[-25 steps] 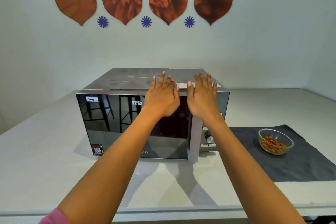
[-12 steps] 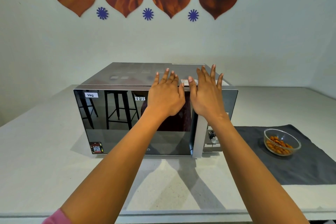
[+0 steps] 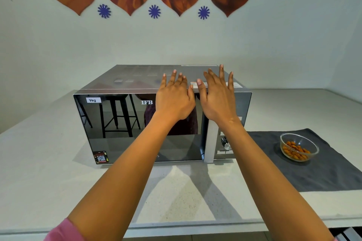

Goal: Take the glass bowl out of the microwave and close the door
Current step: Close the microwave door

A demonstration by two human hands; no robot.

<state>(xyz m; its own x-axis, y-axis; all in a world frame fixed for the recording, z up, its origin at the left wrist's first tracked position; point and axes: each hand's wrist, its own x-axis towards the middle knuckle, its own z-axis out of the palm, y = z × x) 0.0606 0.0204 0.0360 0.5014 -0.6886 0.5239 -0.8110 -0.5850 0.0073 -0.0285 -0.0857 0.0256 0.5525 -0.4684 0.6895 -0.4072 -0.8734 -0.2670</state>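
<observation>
Microwave (image 3: 156,119): stands on the worktop (image 3: 49,172) toward its back edge, left of the middle.
Door (image 3: 137,127): shut flush against the front; dark glass mirrors stools.
Left hand (image 3: 174,100): flat, fingers spread, grasping nothing, held in front of the door's upper right part.
Right hand (image 3: 217,98): flat, fingers spread, empty, just beside the left one, over the door handle and top edge.
Bowl (image 3: 299,149): clear glass, holding orange-brown nuts, upright on the dark cloth (image 3: 323,172) at the worktop's right edge, apart from the microwave.
</observation>
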